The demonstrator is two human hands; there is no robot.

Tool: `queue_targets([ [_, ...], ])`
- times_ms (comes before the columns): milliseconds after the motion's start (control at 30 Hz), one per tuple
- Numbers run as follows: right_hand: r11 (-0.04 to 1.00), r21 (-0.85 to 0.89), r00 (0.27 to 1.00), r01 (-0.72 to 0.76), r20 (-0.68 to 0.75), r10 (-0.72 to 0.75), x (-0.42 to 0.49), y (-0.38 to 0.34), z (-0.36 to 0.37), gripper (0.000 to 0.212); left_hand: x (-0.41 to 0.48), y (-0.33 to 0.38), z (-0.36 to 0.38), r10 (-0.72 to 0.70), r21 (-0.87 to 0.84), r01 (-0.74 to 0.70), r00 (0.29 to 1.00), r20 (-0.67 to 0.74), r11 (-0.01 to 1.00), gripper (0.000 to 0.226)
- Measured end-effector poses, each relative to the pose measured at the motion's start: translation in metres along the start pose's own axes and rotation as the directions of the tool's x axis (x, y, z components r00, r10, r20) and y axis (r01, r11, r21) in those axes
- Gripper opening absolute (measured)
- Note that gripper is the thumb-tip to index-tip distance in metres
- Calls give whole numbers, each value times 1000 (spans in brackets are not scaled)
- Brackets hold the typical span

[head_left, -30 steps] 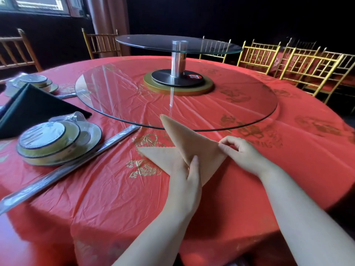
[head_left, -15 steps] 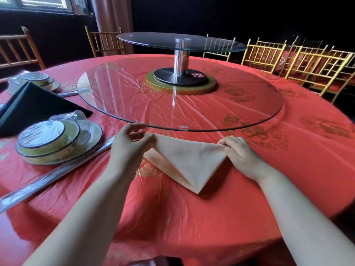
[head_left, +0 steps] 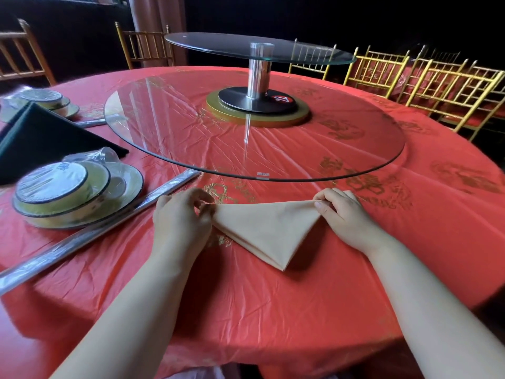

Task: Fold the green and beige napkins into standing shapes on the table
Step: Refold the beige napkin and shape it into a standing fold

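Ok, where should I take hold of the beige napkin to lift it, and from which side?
Take it by the two ends of its long far edge, one grip coming in from the left and one from the right. The beige napkin lies flat as a triangle with its point toward you, so those corners are its widest span; the left hand and right hand pinch there.

green napkin (head_left: 41,143) cut by left edge, wrapped dishes (head_left: 62,195) blurred
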State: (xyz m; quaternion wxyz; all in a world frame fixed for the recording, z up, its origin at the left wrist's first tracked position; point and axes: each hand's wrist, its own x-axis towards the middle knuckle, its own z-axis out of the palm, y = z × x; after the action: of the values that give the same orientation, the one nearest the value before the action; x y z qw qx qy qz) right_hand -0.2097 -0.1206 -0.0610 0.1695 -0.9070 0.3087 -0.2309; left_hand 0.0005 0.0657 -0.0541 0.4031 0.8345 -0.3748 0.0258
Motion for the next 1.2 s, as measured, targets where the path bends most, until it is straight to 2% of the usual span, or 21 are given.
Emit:
queue_targets([
  [67,1000,4,1000,0,-4,0,0,0,0,14,-3,7,0,123,106,-118,991,-43,987,28],
  [100,1000,9,1000,-5,-4,5,1,0,0,12,-5,12,0,234,111,-229,972,-33,967,34],
  [167,1000,10,1000,-12,-6,12,0,-2,0,10,-12,23,3,474,85,-479,877,74,873,41],
  [233,1000,-6,1000,-7,-11,7,0,-4,0,10,-22,31,10,584,90,-619,772,250,780,44],
  [267,1000,-22,1000,-5,-12,5,0,-5,0,9,-27,34,12,575,108,-636,747,333,764,48],
  [333,997,-72,1000,-16,-8,15,0,-7,1,8,-33,36,14,483,161,-607,743,464,778,68],
  [400,994,-106,1000,-30,-5,29,0,-8,1,8,-34,32,15,396,224,-569,756,521,791,83],
  [700,994,-89,997,-67,-44,63,-1,-9,0,4,-35,31,20,259,328,-512,773,580,794,101],
  [800,994,-93,990,-64,-134,51,-2,-10,-4,34,-34,32,21,236,336,-504,768,595,795,99],
  [900,988,-145,962,54,-257,-90,-3,-18,-13,37,-34,31,22,251,327,-507,772,584,798,101],
  [967,975,-125,966,181,-165,-201,-4,-35,-19,36,-35,31,23,249,326,-500,777,578,802,102],
  [1033,961,-98,963,260,102,-250,-8,-56,-19,48,-35,32,23,243,332,-495,781,575,803,99],
  [1133,929,-212,883,304,428,-192,-15,-69,-5,57,-35,32,23,254,339,-500,787,562,797,101],
  [1200,930,-224,840,292,524,-138,-17,-71,0,54,-36,32,23,259,346,-498,795,548,795,106],
])
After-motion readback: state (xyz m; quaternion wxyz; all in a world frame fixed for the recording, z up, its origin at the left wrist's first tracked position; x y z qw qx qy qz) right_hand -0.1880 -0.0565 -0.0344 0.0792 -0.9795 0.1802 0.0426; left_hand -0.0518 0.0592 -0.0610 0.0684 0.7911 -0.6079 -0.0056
